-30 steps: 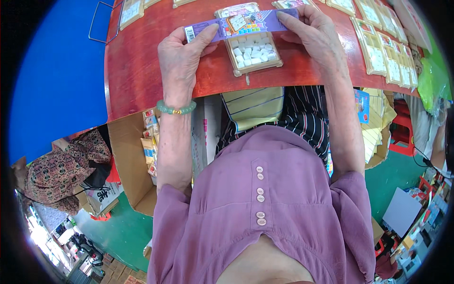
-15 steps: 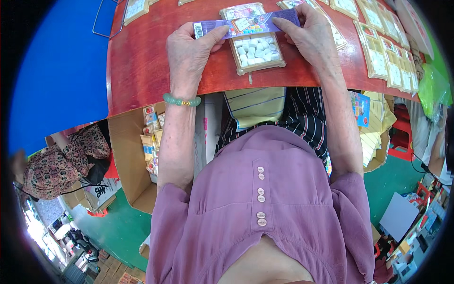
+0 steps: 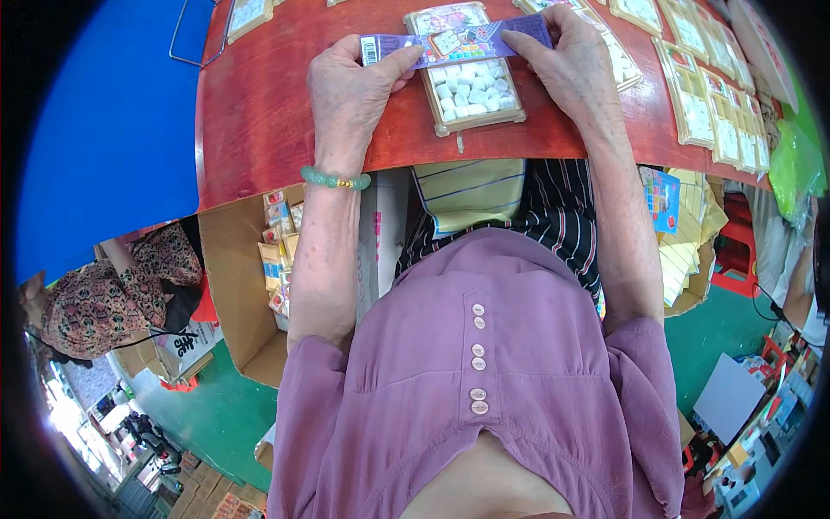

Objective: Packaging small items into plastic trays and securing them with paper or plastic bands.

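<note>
A purple printed paper band (image 3: 458,45) stretches between my two hands, flat across the middle of a clear box of white pieces (image 3: 471,91). My left hand (image 3: 356,91) pinches the band's left end between thumb and fingers; a green bead bracelet circles that wrist. At the other end, my right hand (image 3: 571,65) grips it the same way, thumb on top. The box lies on the red table (image 3: 259,112), its printed top part showing beyond the band. Whether the band touches the box I cannot tell.
More filled boxes (image 3: 692,108) stand in rows at the right, and another (image 3: 618,65) lies beside my right hand. A blue surface (image 3: 104,112) adjoins the table at left. Below are an open carton (image 3: 238,294) with packs and a carton of yellow sheets (image 3: 683,246). Another person's patterned sleeve (image 3: 130,290) shows at left.
Hardly anything differs. Both hands still hold the band over the box; the whole view has shifted very slightly.
</note>
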A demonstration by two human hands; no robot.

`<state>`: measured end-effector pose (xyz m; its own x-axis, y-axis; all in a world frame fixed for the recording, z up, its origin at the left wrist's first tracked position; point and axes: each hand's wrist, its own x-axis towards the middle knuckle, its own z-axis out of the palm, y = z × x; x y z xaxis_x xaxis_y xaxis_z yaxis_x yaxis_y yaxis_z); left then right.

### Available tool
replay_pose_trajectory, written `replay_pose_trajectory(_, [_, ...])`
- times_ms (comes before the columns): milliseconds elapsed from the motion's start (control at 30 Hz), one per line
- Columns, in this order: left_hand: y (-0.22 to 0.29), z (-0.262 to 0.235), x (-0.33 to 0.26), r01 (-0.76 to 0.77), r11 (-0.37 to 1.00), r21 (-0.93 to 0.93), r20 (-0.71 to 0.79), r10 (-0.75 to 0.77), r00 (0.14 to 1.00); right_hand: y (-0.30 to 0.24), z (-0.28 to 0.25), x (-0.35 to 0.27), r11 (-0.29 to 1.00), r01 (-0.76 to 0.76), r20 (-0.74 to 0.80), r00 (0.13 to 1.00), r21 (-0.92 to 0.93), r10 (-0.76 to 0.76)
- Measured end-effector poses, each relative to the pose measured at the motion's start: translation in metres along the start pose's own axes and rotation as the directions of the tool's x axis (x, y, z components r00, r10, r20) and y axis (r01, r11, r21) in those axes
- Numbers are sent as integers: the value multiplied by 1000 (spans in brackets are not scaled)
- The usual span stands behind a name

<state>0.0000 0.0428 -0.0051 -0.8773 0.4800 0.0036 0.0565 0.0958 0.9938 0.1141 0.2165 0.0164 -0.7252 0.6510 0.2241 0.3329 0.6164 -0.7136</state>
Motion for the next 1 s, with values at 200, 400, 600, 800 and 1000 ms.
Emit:
replay_pose_trajectory(200, [-1, 5, -2, -58, 989, 137, -48, 65, 997, 3, 0, -3, 999, -7, 0, 1000, -31, 7])
replay_pose_trajectory(400, [-4, 11, -4, -112, 960, 258, -70, 134, 989, -3, -7, -6, 1000, -14, -37, 999, -1, 14])
replay_pose_trajectory(600, [-1, 13, -5, -163, 938, 306, -47, 186, 981, -11, -11, -11, 999, -45, -16, 999, 0, 45])
replay_pose_trajectory(800, [1, 11, 0, -194, 833, 518, 0, 227, 974, -3, -6, -12, 1000, -4, -64, 998, -2, 4])
replay_pose_trajectory(1000, [3, 9, 1, -200, 836, 512, 50, 203, 978, 27, 9, -11, 959, 244, -123, 957, -143, -262])
